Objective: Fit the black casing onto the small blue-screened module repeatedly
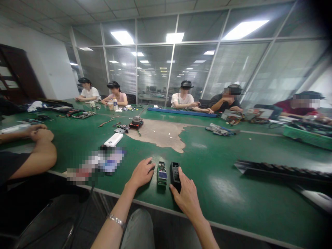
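Green tabletop under both hands, a smooth mat with a soft sheen catching the ceiling lights. Beyond the hands it is worn through: that bare patch is dull, brownish and rough-edged. Between the hands sits a circuit board, green lacquered laminate with a glossy blue display. Under the right hand, a black casing, matt plastic by the look of it. On the wrist below the left hand, a bracelet, shiny silvery metal. Ahead of the left hand, a white power bank, smooth glossy plastic.
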Action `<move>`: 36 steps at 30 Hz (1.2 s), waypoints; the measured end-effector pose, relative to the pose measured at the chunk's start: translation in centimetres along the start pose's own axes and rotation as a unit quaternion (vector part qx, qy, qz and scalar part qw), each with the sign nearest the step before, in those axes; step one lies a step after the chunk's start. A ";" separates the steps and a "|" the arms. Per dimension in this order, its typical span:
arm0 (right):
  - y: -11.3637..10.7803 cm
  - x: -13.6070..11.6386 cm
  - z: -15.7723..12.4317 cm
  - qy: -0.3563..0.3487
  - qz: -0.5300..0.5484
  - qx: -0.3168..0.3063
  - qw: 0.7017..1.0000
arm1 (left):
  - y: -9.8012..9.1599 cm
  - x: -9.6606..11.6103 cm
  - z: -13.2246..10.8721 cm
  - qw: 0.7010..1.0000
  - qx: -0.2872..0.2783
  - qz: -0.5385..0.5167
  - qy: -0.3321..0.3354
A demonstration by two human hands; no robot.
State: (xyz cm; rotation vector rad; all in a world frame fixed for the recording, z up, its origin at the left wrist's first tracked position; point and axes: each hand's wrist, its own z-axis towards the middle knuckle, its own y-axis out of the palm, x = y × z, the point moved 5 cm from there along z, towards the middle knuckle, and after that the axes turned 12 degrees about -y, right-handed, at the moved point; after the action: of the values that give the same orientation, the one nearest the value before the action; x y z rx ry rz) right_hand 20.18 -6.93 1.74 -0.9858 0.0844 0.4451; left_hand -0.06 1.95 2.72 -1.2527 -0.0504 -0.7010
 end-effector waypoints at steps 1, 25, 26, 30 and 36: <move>-0.2 0.0 0.0 0.004 0.008 0.006 1.000 | 0.0 0.0 0.0 1.000 0.000 0.000 0.000; -1.8 -6.7 4.3 -0.035 0.027 0.010 0.999 | 0.1 -0.4 -0.2 1.000 0.007 -0.017 -0.008; -1.9 -6.9 4.4 -0.034 0.020 0.008 0.999 | 0.1 -0.4 -0.2 1.000 0.007 -0.017 -0.009; -2.2 -7.3 4.6 -0.029 0.009 -0.003 1.000 | 0.1 -0.4 -0.2 1.000 0.010 -0.019 -0.009; -2.0 -6.9 4.3 -0.011 0.030 -0.015 0.999 | 0.0 -0.3 -0.2 1.000 0.008 -0.017 -0.003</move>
State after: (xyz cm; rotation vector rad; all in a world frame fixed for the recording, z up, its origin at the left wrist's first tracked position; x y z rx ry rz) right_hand 14.18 -6.58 7.54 -1.0091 0.0884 0.5130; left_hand -0.32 1.89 2.52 -1.2410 -0.0820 -0.7252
